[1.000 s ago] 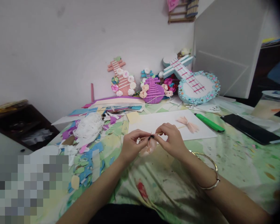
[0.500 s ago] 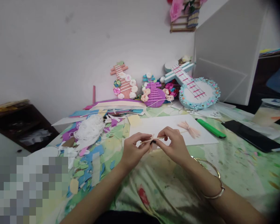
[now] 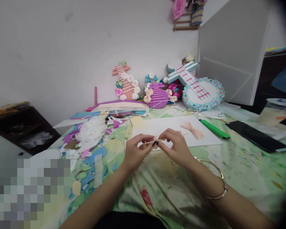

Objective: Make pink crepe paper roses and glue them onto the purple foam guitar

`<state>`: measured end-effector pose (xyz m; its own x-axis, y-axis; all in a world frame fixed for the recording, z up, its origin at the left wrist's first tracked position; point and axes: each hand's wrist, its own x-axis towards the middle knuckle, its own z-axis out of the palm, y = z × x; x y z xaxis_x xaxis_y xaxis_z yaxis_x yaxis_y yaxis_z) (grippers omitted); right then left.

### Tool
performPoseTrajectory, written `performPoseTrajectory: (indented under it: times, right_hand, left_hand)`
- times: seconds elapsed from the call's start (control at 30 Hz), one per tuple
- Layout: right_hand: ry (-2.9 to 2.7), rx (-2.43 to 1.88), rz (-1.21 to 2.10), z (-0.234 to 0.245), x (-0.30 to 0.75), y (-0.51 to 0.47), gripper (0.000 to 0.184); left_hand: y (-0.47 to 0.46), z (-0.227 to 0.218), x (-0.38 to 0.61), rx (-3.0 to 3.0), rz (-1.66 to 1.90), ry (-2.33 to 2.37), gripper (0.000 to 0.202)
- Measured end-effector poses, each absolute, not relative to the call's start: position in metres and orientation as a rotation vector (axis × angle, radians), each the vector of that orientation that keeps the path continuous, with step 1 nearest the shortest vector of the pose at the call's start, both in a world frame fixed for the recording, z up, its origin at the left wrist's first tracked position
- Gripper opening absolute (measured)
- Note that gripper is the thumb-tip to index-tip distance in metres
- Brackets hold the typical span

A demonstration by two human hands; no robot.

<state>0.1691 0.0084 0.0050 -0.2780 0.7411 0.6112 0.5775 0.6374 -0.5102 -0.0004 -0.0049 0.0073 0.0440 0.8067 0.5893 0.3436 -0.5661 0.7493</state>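
Observation:
My left hand [image 3: 135,152] and my right hand [image 3: 177,147] meet over the paint-stained green table cover [image 3: 240,165]. Both pinch a thin wooden stick [image 3: 154,141] with a bit of pale pink paper at the fingertips; the paper is mostly hidden by my fingers. A metal bangle [image 3: 213,178] circles my right wrist. Just beyond my hands lies a white sheet [image 3: 162,125] with a finished pink paper bow on a stick [image 3: 193,129].
A green cutter [image 3: 214,129] and a black phone [image 3: 256,135] lie to the right. Paper scraps [image 3: 90,159] and white string [image 3: 91,128] cover the left. Guitar-shaped crafts [image 3: 195,90] lean at the wall, beside a white box [image 3: 231,47].
The pale pink paper that hung below my fingers a second ago is drawn up against the stick. My hands stayed together, and the view tilted slightly.

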Motion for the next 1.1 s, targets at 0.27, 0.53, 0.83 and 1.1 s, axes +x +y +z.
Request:
performPoseTrajectory:
  times: [0.27,0.53,0.83,1.1]
  right_hand:
    - [-1.964,-1.009,0.187,0.003,0.169,0.009,0.017]
    - [-2.01,-0.934,0.177,0.004,0.171,0.007,0.011]
    - [-2.05,-0.772,0.365,0.004,0.174,0.008,0.025]
    - [-2.167,-0.894,0.694,0.01,0.186,0.014,0.03]
  left_hand:
    - [-0.004,0.007,-0.002,2.229,1.625,1.005,0.011]
    - [-0.002,0.005,-0.006,2.334,1.641,0.983,0.013]
    - [-0.006,0.011,-0.004,2.013,1.508,1.136,0.004]
    - [-0.002,0.01,-0.007,1.969,1.316,1.054,0.007]
